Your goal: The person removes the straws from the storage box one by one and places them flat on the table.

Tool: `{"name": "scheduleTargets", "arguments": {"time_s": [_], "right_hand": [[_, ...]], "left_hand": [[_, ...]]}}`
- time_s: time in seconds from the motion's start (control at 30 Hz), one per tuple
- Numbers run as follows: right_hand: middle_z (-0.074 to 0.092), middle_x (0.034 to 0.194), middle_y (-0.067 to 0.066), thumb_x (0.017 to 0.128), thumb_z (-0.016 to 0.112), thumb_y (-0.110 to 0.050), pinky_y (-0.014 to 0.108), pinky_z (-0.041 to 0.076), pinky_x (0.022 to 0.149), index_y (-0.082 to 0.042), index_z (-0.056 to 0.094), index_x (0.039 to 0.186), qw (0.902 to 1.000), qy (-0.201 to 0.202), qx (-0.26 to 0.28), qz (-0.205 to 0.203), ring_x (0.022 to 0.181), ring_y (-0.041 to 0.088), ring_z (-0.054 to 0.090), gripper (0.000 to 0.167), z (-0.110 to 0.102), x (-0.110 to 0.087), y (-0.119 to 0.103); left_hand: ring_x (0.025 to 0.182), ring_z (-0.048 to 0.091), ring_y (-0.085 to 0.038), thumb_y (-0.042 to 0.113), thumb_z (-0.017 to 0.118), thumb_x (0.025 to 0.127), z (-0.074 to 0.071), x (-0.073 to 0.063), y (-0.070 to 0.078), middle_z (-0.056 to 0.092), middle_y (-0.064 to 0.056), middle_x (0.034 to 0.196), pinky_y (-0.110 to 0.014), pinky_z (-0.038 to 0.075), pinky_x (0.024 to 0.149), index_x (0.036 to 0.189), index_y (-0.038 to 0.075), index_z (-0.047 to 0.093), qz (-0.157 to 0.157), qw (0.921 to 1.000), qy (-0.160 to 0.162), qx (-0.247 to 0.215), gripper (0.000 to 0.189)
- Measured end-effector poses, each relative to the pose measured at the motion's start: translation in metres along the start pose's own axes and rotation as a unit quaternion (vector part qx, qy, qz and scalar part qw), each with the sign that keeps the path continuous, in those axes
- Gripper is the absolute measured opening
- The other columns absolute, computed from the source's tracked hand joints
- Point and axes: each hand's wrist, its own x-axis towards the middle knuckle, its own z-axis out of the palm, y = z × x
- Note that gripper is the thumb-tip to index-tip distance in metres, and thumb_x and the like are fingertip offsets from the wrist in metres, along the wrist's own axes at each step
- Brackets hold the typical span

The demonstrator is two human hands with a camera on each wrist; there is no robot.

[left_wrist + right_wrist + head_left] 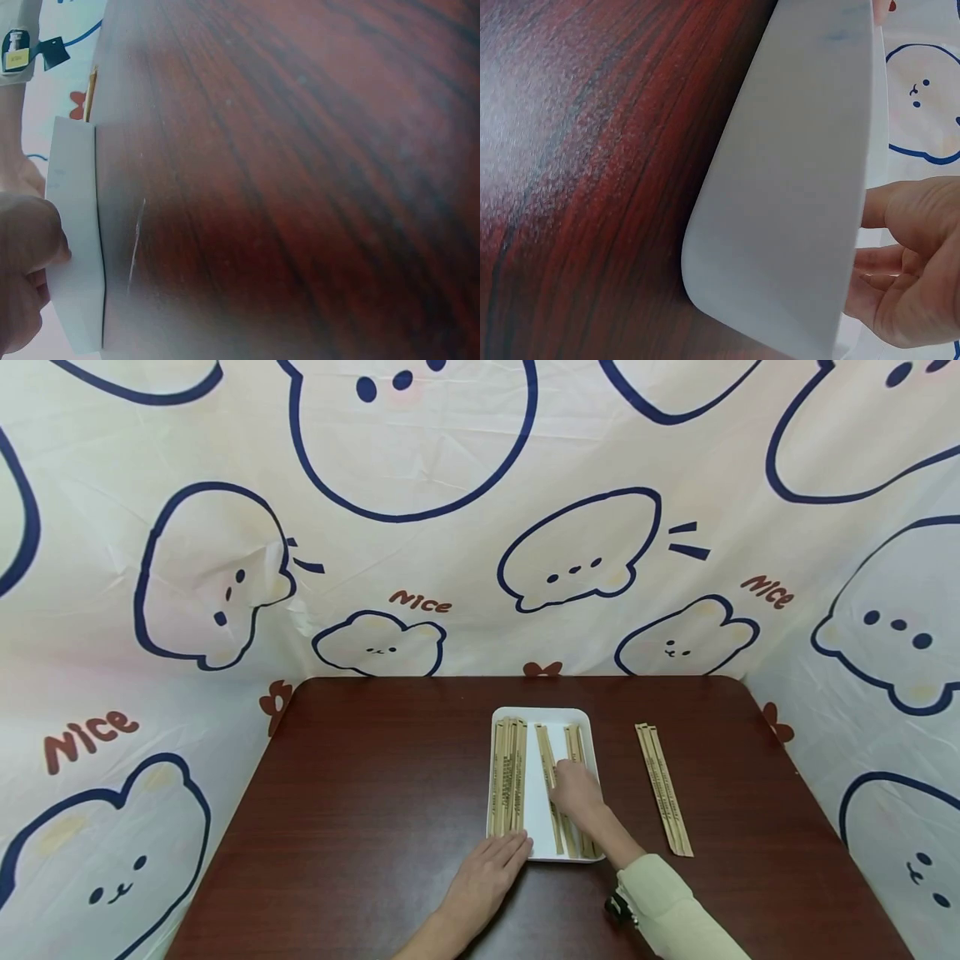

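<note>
At the tray [534, 802], the right hand [579, 793] pinches lengthwise sticks [545, 752], the left hand [487, 872] straight-fingered.

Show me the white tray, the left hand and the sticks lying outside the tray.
White tray [533, 785]: head view, on its bare floor between sticks.
Left hand [486, 872]: head view, on the back of the hand.
Sticks outside the tray [665, 791]: head view, midway along the bundle.

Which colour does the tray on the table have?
The tray is plain white; it shows best in the head view.
</note>
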Motion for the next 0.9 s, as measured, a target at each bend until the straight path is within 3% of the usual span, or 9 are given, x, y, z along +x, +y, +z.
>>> {"name": "scheduleTargets", "arguments": {"time_s": [0.13, 0.4, 0.63, 0.73, 0.9], "right_hand": [[0.048, 0.057, 0.005, 0.077, 0.072, 0.005, 0.027, 0.036, 0.040, -0.004, 0.055, 0.070, 0.9996, -0.008, 0.021, 0.015, 0.048, 0.017, 0.043, 0.020, -0.002, -0.001, 0.002], [0.051, 0.060, 0.006, 0.075, 0.071, 0.004, 0.028, 0.036, 0.041, -0.003, 0.058, 0.074, 0.9993, -0.008, 0.029, 0.023, 0.050, 0.018, 0.044, 0.015, -0.013, -0.001, 0.002], [0.045, 0.061, 0.003, 0.077, 0.069, 0.005, 0.025, 0.031, 0.041, -0.004, 0.056, 0.074, 0.9981, -0.014, 0.047, 0.037, 0.048, 0.014, 0.038, 0.016, -0.030, 0.000, 0.003], [0.060, 0.072, 0.010, 0.078, 0.069, 0.003, 0.027, 0.037, 0.045, 0.002, 0.064, 0.087, 0.9975, -0.019, 0.046, 0.051, 0.054, 0.016, 0.045, 0.010, -0.039, 0.002, 0.005], [0.066, 0.093, 0.023, 0.080, 0.066, 0.001, 0.029, 0.041, 0.049, 0.006, 0.066, 0.107, 0.9956, -0.031, 0.048, 0.074, 0.058, 0.019, 0.047, 0.028, -0.055, 0.003, 0.011]], "left_hand": [[0.119, 0.061, -0.020, 0.009, 0.039, 0.091, -0.001, 0.000, 0.001, 0.065, -0.008, 0.130, -0.035, 0.050, 0.098, 0.127, 0.006, 0.067, 0.000, 1.0000, 0.004, 0.000, 0.045], [0.122, 0.059, -0.019, 0.007, 0.059, 0.087, 0.002, -0.002, 0.000, 0.063, -0.009, 0.133, -0.035, 0.048, 0.101, 0.131, 0.006, 0.064, -0.001, 0.9999, -0.016, -0.002, 0.044], [0.121, 0.060, -0.019, 0.008, 0.048, 0.090, 0.001, -0.001, 0.000, 0.064, -0.009, 0.132, -0.035, 0.049, 0.100, 0.129, 0.006, 0.065, -0.001, 0.9999, -0.012, -0.003, 0.043], [0.120, 0.060, -0.019, 0.009, 0.042, 0.091, 0.000, 0.000, 0.001, 0.064, -0.008, 0.132, -0.034, 0.049, 0.100, 0.129, 0.007, 0.065, 0.000, 0.9999, -0.013, 0.004, 0.045], [0.120, 0.060, -0.018, 0.009, 0.038, 0.092, -0.001, 0.001, 0.001, 0.064, -0.008, 0.131, -0.034, 0.049, 0.100, 0.128, 0.006, 0.066, -0.003, 1.0000, -0.009, 0.000, 0.046]]}}
